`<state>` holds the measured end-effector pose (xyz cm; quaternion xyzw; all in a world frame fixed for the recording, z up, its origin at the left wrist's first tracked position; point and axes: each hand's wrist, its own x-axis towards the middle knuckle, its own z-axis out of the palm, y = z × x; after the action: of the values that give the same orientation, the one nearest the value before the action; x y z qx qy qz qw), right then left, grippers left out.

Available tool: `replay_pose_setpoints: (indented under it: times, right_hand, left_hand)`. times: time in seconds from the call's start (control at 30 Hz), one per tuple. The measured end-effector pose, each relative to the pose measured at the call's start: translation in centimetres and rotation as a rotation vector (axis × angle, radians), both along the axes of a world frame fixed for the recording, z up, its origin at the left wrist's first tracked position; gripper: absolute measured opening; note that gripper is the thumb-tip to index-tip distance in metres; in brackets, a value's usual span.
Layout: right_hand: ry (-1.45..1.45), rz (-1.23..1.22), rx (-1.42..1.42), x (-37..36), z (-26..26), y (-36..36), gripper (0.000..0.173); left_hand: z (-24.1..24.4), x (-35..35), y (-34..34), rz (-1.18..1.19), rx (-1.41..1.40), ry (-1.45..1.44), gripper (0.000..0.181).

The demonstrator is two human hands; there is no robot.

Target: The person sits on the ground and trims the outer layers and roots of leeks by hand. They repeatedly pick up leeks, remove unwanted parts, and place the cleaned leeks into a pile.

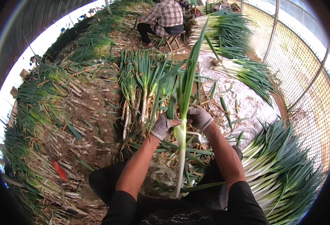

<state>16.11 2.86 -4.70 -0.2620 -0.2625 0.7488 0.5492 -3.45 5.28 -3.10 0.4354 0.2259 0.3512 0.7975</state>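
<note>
A long green onion [182, 140] stands nearly upright before me, its pale shank towards my lap and its green leaves pointing away. My left hand [164, 125], in a light glove with bare fingertips, grips it where the leaves begin, with a loose leaf and peeled sheath at the thumb. My right hand [199, 116], gloved too, is at the onion's right side; its fingers are partly behind the stalk, so its hold cannot be told. Just beyond my hands lies a bunch of untrimmed green onions [144, 84] with dry leaves and roots. Peeled leaves and sheaths [165, 166] litter the ground between my legs.
Clean green onions [269, 168] are piled at the right, with another bunch [246, 70] on a pale sheet [255, 104]. Unpeeled onions [41, 98] cover the left, near a red object [59, 170]. A person [166, 17] sits on a stool ahead. A mesh fence [302, 56] runs along the right.
</note>
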Motion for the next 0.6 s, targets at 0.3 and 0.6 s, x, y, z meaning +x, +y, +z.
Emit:
replay_pose_setpoints:
  times: [0.3, 0.6]
  right_hand:
    - [-0.067, -0.364, -0.206, -0.4, -0.7, 1.0, 0.027]
    - [0.0, -0.58, -0.199, 4.6, 0.6, 1.4, 0.023]
  left_hand:
    - [1.1, -0.4, -3.8, 0.014, 0.433, 0.419, 0.018]
    - [-0.8, -4.9, -8.2, -0.257, 0.4, 0.713, 0.023]
